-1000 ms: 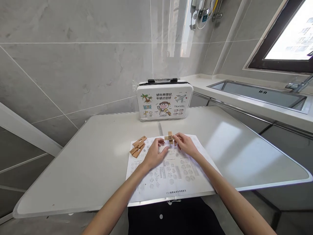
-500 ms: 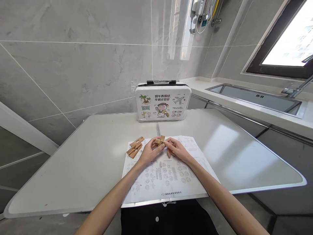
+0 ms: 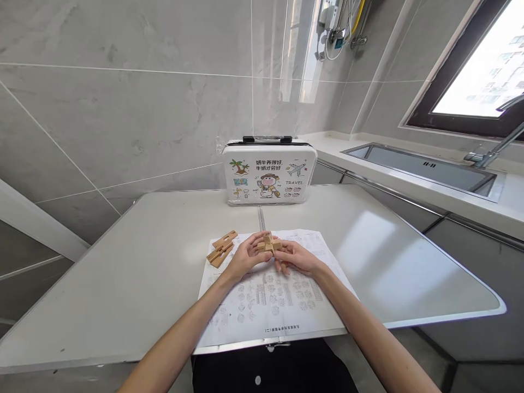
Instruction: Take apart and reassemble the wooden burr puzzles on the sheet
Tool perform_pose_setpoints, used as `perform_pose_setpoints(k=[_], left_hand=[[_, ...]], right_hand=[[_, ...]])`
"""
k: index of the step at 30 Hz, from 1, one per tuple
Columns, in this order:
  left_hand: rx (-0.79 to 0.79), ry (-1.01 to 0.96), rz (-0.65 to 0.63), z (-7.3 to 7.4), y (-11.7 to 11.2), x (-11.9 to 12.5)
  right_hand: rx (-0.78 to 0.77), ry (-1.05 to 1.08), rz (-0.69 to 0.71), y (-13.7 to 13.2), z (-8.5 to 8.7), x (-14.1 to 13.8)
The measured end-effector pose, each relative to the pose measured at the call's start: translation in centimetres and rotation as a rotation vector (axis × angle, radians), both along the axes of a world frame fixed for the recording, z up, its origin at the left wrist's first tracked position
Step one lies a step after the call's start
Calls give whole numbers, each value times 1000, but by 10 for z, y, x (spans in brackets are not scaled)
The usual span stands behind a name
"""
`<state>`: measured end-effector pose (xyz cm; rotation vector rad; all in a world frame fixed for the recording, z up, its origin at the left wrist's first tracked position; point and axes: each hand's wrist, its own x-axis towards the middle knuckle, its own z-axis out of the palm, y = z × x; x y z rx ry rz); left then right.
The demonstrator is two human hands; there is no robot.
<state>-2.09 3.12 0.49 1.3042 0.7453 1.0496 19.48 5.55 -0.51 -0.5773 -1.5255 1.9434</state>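
Observation:
A small interlocking wooden puzzle (image 3: 268, 243), with blocks crossing one another, is held between both hands above the paper. My left hand (image 3: 246, 255) grips its left side, thumb at the front and fingers behind. From the right, my right hand (image 3: 298, 255) closes its thumb and fingers on the other side. Part of the puzzle is hidden by the fingers. Left of my left hand lie several loose notched wooden pieces (image 3: 221, 249), partly on the sheet. Beneath the hands spreads a printed instruction sheet (image 3: 262, 322) with small diagrams.
A white carry case (image 3: 268, 174) with cartoon prints and a black handle stands at the back of the white folding table (image 3: 135, 284). To the right are a counter with a sink (image 3: 426, 166) and a faucet (image 3: 487, 155). A tiled wall rises behind.
The puzzle has been turned in the hands, so its crossing blocks now show more fully. Both hands stay on it. The view has shifted slightly.

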Motion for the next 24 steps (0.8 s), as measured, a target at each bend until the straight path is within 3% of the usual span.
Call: perform_pose_setpoints(k=[15, 24], left_hand=[[188, 189, 294, -1, -2, 9], [197, 306, 316, 2, -4, 10]], right_hand=[[153, -60, -310, 4, -13, -8], [211, -80, -284, 5, -14, -7]])
